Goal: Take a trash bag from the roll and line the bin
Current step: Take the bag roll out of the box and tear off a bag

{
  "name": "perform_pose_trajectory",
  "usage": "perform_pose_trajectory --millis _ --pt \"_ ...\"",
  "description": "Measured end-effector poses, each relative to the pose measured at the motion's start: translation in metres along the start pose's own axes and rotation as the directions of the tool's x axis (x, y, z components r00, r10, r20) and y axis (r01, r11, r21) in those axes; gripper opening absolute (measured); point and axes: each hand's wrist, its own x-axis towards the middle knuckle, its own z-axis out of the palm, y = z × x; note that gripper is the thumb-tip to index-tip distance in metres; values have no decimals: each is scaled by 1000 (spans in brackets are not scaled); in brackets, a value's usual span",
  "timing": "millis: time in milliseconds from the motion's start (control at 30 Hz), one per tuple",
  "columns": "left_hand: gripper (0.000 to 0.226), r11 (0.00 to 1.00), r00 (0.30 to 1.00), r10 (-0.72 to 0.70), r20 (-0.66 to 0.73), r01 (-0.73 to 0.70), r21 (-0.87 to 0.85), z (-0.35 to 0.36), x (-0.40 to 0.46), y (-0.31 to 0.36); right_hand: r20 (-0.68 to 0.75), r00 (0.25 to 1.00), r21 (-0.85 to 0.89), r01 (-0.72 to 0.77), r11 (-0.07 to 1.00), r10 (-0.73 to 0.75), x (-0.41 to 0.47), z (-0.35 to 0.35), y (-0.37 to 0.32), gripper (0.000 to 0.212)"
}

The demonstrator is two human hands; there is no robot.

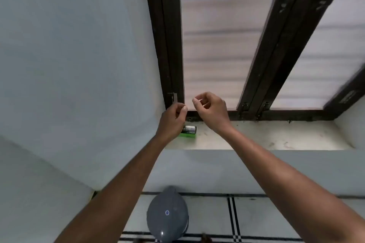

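Your left hand [173, 119] is raised in front of the bottom left corner of the window frame [167, 45], fingers curled in with thumb and forefinger pinched narrow; whether anything thin is caught between them you cannot tell from here. Directly below and behind that hand, at the left end of the windowsill [276, 136], sits the small green box [189, 131], probably the trash bag roll, partly hidden by your left wrist and with its long axis running along the sill's front edge. Your right hand [212, 110] hovers just beside the left, also loosely closed with thumb meeting forefinger, and nothing can be made out in that grip either. The box lies below both hands, toward the sill, and the left hand is clearly the nearer one; a short drop of that wrist would bring the fingers onto it. The grey lidded bin [167, 217] stands on the tiled floor beneath your left forearm, lid closed, well apart from the box, so lining it is not yet begun.
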Motion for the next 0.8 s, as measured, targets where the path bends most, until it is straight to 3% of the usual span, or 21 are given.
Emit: perform_pose_trajectory --millis 167,333,400,533,633,700,800 --pt "31 972 971 -232 54 229 58 20 22 -46 93 988 -124 -113 986 125 11 35 34 20" --pt "41 893 869 -447 213 422 155 31 27 -94 286 921 -382 -143 913 264 12 72 78 24" --pt "46 888 855 -459 240 433 154 35 24 -103 362 885 -528 -65 846 294 17 90 95 33" --pt "53 870 827 -492 272 477 122 41 21 -119 482 791 -749 149 646 376 20 126 121 82" --pt "46 859 823 -508 254 504 83 42 21 -131 488 823 -791 275 546 292 18 133 133 57" --pt "34 821 775 -549 313 571 25 40 19 -133 450 855 -777 232 586 258 16 129 138 44" --pt "29 784 735 -556 388 619 -49 39 18 -134 340 897 -617 -14 786 283 8 114 142 52"
